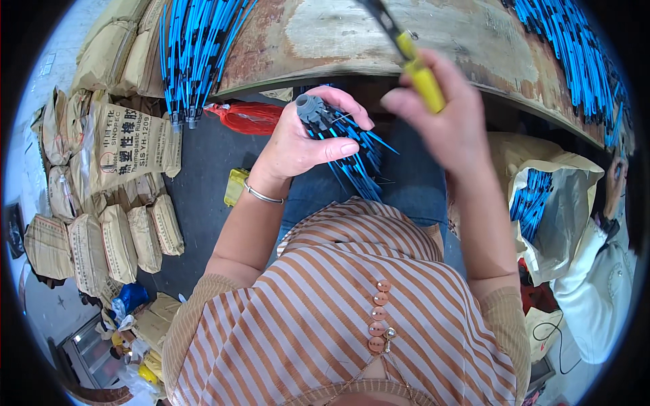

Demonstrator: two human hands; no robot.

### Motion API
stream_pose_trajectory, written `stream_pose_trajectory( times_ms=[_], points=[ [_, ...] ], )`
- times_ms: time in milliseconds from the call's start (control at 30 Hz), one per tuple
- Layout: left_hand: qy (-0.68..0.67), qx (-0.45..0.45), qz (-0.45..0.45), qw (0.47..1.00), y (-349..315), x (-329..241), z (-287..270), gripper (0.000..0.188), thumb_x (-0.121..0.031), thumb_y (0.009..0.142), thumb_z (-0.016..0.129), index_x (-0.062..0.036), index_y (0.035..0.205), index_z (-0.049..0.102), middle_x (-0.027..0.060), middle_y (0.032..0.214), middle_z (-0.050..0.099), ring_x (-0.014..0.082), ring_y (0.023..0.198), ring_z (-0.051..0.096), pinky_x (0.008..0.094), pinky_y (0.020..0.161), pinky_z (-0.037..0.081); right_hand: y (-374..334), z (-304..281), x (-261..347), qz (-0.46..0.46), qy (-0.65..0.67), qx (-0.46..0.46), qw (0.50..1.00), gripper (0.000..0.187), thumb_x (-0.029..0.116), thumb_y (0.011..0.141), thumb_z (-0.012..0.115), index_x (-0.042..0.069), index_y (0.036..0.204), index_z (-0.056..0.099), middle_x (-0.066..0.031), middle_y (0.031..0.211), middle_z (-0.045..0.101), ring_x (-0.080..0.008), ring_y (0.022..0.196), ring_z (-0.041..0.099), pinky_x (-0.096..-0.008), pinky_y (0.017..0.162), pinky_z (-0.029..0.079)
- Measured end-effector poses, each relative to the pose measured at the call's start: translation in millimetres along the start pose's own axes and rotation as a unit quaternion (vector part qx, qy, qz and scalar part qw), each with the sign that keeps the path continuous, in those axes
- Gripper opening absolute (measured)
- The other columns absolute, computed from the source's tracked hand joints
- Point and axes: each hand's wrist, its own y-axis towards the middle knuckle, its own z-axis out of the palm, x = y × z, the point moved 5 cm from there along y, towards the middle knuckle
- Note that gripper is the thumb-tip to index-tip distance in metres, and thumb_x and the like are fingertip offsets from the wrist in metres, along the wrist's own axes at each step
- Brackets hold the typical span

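My left hand (298, 139) is closed round a bundle of thin blue and black strips (362, 169). A grey ribbed plastic collar (311, 108) caps the bundle's upper end, between thumb and fingers. Just beside the collar, a thin wire-like strand (342, 118) crosses the strips, whose loose ends point down over my lap. Raised to the right of the bundle, my right hand (450, 115) grips a yellow-handled tool (424, 84) with a dark metal upper part. That hand and the tool are smeared by motion, and the tool's far end runs to the picture's top edge, so its exact kind is unclear.
A worn wooden table (332, 40) curves ahead, with blue-black bundles (196, 61) at left and a larger pile (569, 61) at right. Brown paper sacks (122, 145) stand left. An open sack (569, 196) holds more strips, near another person's white sleeve (596, 291).
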Motion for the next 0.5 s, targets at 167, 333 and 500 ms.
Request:
stream_pose_trajectory(
  times_ms=[167, 333, 500],
  points=[
    [-0.023, -0.01, -0.005, 1.0, -9, 0, -11, 0.06, -0.015, 0.065, 0.077, -0.0004, 0.115, 0.049, 0.0158, 0.1, 0.06, 0.0303, 0.096, 0.058, 0.0426, 0.09, 0.043, 52, -54, -1, 0.004, -0.379, 0.003, 0.925, 0.051, 0.034, 0.074, 0.07, 0.002, 0.111, 0.056, -0.0113, 0.094, 0.062, -0.0214, 0.084, 0.059, -0.0315, 0.073, 0.047],
    [-0.047, -0.014, 0.024, 0.999, -18, -1, -16, 0.072, -0.018, 0.065, 0.077, -0.0024, 0.126, 0.042, 0.0217, 0.12, 0.05, 0.0341, 0.111, 0.05, 0.0436, 0.095, 0.039, 58, -52, -34, -0.279, -0.541, -0.11, 0.786, 0.036, 0.026, 0.076, 0.067, 0.007, 0.106, 0.06, -0.0133, 0.09, 0.062, -0.0286, 0.079, 0.059, -0.0347, 0.068, 0.048],
    [-0.078, -0.048, 0.047, 0.995, -28, -3, -25, 0.081, -0.018, 0.064, 0.077, -0.0054, 0.132, 0.036, 0.0241, 0.133, 0.037, 0.036, 0.122, 0.039, 0.0452, 0.101, 0.032, 3, 35, 16, -0.245, -0.145, 0.019, 0.958, 0.018, 0.006, 0.071, 0.069, 0.004, 0.089, 0.065, -0.0092, 0.086, 0.061, -0.0233, 0.08, 0.058, -0.0324, 0.067, 0.048]
  ],
)
